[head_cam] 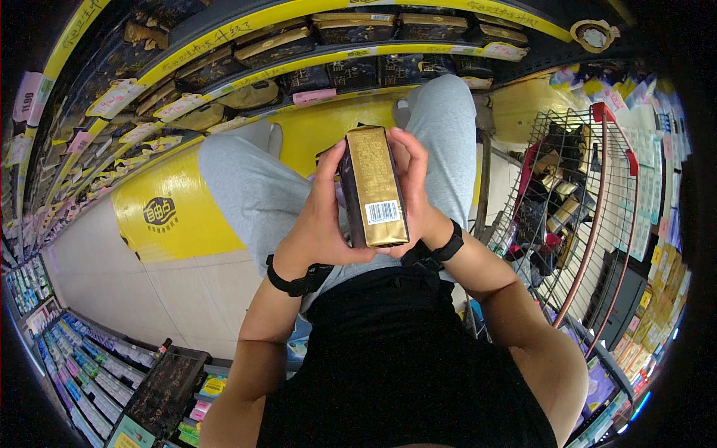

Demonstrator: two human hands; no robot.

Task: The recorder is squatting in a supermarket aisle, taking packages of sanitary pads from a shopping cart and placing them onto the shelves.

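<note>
Between my two hands is a black and gold soft package [376, 179], held over my lap with its gold, printed side and barcode turned up. My left hand [325, 218] grips its left side, the thumb along the bottom edge. On the right side, my right hand [414, 190] wraps the package with bent fingers. Black straps circle both wrists. Beyond my knees, similar dark and gold packages [353, 29] fill the shelves.
Yellow shelf strips with price tags [313, 97] curve across the front and left. A wire shopping cart [594, 224] holding several dark and gold packages stands at my right. A yellow mat [173, 224] lies on the tiled floor. More stocked shelves [84, 364] stand at lower left.
</note>
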